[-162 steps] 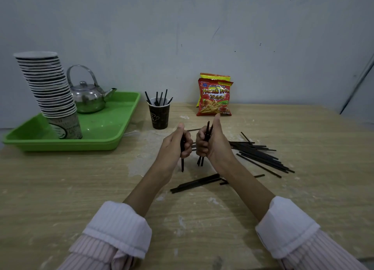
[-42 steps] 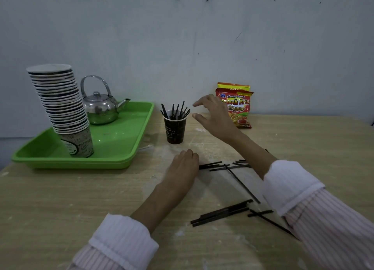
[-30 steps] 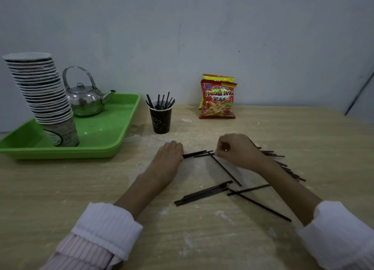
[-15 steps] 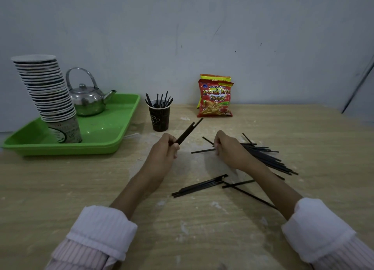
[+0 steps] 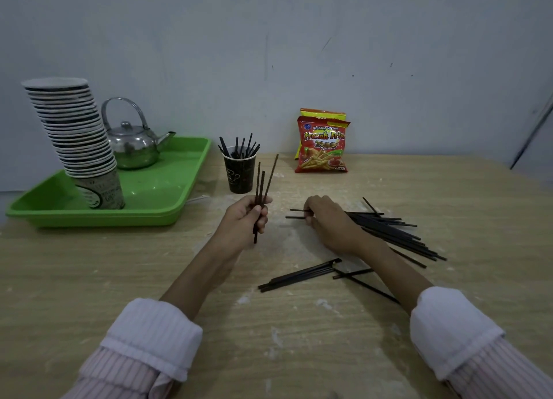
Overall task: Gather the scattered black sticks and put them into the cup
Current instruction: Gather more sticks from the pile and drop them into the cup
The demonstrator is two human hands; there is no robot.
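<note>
- The left hand (image 5: 244, 219) grips three sticks (image 5: 261, 186) in curled fingers, nearly upright, tips leaning slightly right.
- The cup (image 5: 239, 174) stands just beyond that hand, with more sticks upright in it.
- The right hand (image 5: 329, 225) rests knuckles-up, fingers curled onto two flat sticks (image 5: 296, 210) that point left past its fingertips.
- A fanned pile (image 5: 395, 231) runs off to its right, and a bundle (image 5: 299, 276) lies beside the forearm.

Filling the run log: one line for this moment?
left hand: holds sticks | right hand: pinching loose sticks | cup: some sticks in
</note>
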